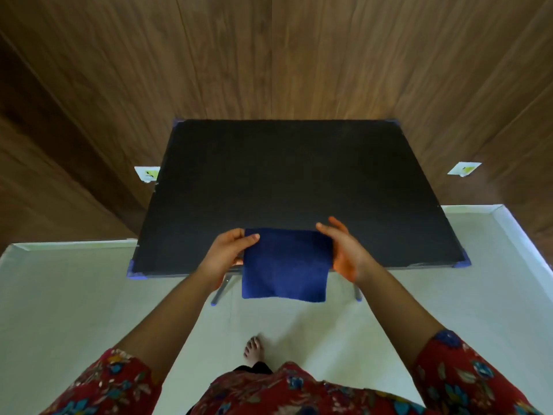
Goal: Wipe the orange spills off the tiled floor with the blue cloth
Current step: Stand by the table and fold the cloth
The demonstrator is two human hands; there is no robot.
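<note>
A folded dark blue cloth (285,265) hangs over the near edge of a black table (293,181), its lower half dangling in front. My left hand (227,253) pinches the cloth's left edge, thumb on top. At the cloth's right edge is my right hand (341,250), its fingers straight and apart, palm against the side of the cloth; orange stain shows on the palm. No orange spill shows on the pale tiled floor (389,310) in this view.
The table stands against a brown wood-panelled wall (269,55), with metal legs (220,290) under its near edge. Two white wall sockets (147,173) (464,168) sit low on the wall. My bare foot (254,348) stands on the floor below the cloth.
</note>
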